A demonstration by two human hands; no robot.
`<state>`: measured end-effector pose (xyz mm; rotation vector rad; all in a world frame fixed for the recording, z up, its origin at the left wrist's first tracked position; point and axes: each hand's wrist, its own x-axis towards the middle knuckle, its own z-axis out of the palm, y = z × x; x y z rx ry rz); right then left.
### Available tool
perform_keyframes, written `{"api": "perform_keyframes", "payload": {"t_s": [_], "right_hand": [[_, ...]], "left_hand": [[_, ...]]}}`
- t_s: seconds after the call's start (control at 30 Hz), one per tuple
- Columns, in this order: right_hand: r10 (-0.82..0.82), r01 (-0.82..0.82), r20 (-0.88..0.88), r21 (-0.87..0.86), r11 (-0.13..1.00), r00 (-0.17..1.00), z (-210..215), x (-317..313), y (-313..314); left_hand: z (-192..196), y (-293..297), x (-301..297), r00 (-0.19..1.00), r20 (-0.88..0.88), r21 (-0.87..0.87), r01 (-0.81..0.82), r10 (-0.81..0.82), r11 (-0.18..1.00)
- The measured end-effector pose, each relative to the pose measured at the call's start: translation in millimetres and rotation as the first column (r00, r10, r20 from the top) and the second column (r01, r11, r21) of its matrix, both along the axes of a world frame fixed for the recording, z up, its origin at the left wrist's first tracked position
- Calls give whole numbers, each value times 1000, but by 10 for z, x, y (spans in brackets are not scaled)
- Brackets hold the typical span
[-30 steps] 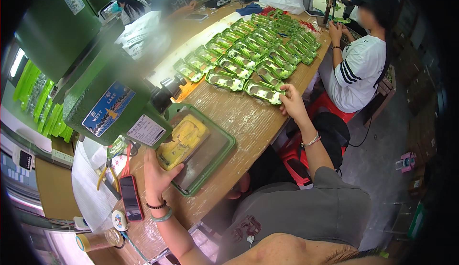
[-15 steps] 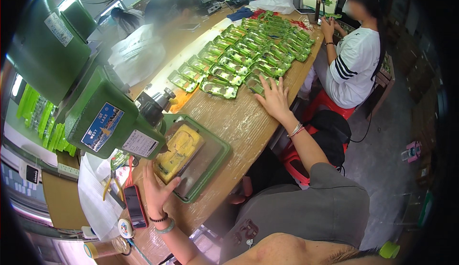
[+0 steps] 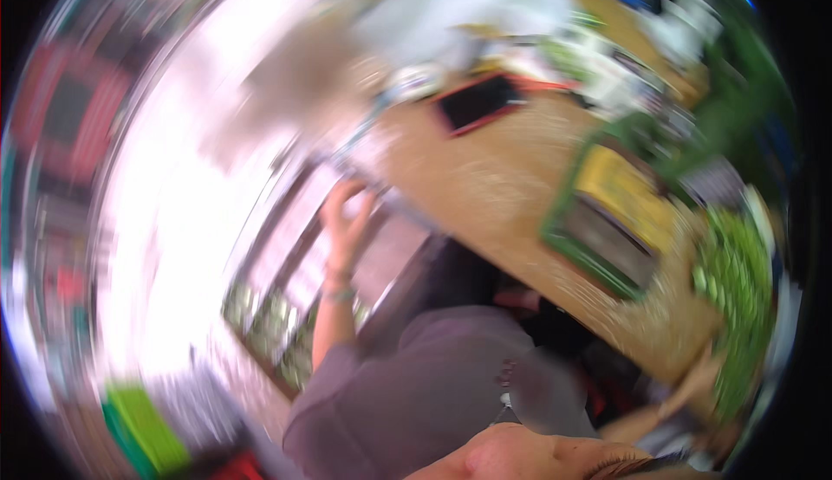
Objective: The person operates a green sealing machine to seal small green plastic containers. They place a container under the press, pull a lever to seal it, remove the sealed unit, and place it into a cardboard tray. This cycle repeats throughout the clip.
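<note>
Motion blur covers much of the view. Beside the table's left edge is my left hand [image 3: 348,207], raised over a crate [image 3: 303,233] divided into strips, with clear-and-green pieces [image 3: 299,350] at its near end. A gap shows between its curved thumb and fingers, and I see nothing held there. At the lower right, my right hand [image 3: 706,378] is smeared, close to the many green plastic pieces [image 3: 737,298] on the table; its fingers cannot be made out. Between the hands, a yellow block [image 3: 626,194] lies on the green-rimmed machine base [image 3: 559,207].
A dark phone with a red edge [image 3: 478,105] and a round white item [image 3: 416,81] lie on the wooden table [image 3: 468,181]. Part of the green machine [image 3: 737,90] stands at the upper right. White sheeting [image 3: 468,3] covers the far side. Bright green items [image 3: 143,428] are at the lower left.
The view has swung left. My left hand has left the yellow block and is now over the crate beside the table. My right hand remains near the green pieces, now at the view's right edge.
</note>
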<state>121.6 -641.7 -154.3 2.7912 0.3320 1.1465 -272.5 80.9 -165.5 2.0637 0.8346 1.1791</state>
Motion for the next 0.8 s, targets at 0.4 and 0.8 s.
{"api": "perform_keyframes", "payload": {"t_s": [0.4,0.8], "right_hand": [[190,-190,14,51,980,982,46,479,669],[229,-211,-87,185,960,969,339,-70,1071]], "left_hand": [[-2012,414,-3514,89,-492,58,-989,866,135],[-2793,1073,-4945,390,-644,-341,-916,658,209]]}}
